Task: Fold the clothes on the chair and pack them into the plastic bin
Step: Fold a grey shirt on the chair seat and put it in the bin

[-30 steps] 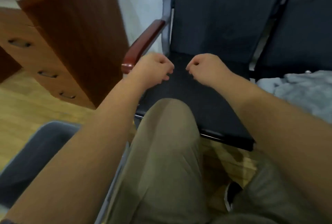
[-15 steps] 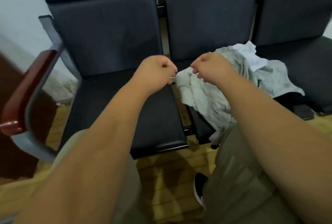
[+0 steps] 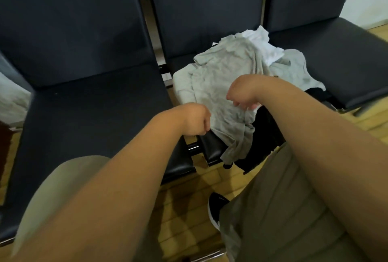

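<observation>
Three dark padded seats stand in a row, and the left seat (image 3: 94, 104) lies bare. Over its front corner hovers the left hand (image 3: 195, 119), clenched into a fist with nothing seen in it, just beside the near edge of the grey garment (image 3: 220, 76). That garment is crumpled on the middle seat, one end hanging off the front. The right hand (image 3: 246, 93) is above it with fingers curled downward at the cloth; whether they already pinch it I cannot tell. Behind lies a white cloth (image 3: 266, 45), and a black garment (image 3: 264, 135) spills from under the heap. The right seat (image 3: 346, 62) carries only the heap's edge. No plastic bin is in view. This looks like the very start: picking up the first piece. Next, both hands need hold of the grey garment's edges to lift it and spread it flat, likely on the bare seat.
</observation>
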{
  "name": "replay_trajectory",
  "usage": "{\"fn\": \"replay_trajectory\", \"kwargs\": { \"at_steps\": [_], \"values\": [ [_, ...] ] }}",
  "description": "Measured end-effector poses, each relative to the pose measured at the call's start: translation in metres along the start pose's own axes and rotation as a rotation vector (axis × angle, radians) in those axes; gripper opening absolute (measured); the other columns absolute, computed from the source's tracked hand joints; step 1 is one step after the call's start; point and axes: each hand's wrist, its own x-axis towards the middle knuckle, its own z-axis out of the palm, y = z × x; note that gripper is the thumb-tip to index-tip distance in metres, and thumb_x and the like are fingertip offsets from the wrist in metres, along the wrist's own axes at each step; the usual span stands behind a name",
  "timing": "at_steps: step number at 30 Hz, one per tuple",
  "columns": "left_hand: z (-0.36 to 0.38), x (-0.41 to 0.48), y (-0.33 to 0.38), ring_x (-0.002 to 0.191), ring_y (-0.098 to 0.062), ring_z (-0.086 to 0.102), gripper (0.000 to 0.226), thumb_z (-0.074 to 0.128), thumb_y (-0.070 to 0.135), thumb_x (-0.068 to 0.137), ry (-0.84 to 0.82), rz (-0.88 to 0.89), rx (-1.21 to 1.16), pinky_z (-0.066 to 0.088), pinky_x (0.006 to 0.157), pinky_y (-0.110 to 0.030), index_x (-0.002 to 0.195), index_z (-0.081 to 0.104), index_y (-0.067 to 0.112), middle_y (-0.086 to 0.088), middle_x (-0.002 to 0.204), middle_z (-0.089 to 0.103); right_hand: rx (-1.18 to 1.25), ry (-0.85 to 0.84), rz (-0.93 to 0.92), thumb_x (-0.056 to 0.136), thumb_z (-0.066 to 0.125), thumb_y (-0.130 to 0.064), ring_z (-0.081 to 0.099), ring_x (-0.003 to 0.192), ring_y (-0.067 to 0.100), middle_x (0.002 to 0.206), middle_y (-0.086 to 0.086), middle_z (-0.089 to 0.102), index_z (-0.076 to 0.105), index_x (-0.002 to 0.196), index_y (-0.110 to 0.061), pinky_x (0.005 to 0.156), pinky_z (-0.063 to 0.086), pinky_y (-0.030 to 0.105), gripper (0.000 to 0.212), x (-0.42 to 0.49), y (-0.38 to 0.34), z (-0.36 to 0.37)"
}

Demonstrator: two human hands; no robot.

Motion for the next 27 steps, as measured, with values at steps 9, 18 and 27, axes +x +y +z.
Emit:
{"fn": "replay_trajectory", "kwargs": {
  "at_steps": [9,18,27],
  "values": [
    [0.018,0.011,-0.006,0.152,-0.008,0.033,0.049,0.071,0.023,0.101,-0.130,0.045,-0.026,0.023,0.125,-0.026,0.149,0.061,0.026,0.021,0.165,0.037,0.152,-0.178,0.070,0.110,0.045,-0.029,0.071,0.089,0.022,0.117,0.008,0.072,0.055,0.138,-0.010,0.073,0.060,0.035,0.035,0.002,0.004,0.008],
    [-0.012,0.000,0.006,0.100,-0.005,0.063,0.022,0.071,0.013,0.097,0.346,0.049,-0.419,0.042,0.070,0.002,0.114,0.081,0.024,0.011,0.111,0.072,0.261,-0.273,-0.082,0.105,0.049,-0.001,0.069,0.116,0.029,0.123,0.010,0.068,0.055,0.140,-0.026,0.102,0.058,0.047,0.043,-0.030,-0.001,0.002],
    [-0.039,-0.018,-0.001,0.093,0.001,0.072,0.026,0.072,0.001,0.089,0.751,0.087,-0.735,0.057,0.086,-0.018,0.099,0.081,0.023,0.011,0.098,0.078,0.626,-0.064,-0.274,0.090,0.080,-0.028,0.073,0.099,0.024,0.100,0.005,0.074,0.076,0.110,-0.012,0.098,0.061,0.047,0.025,-0.040,-0.012,-0.001]
  ]
}}
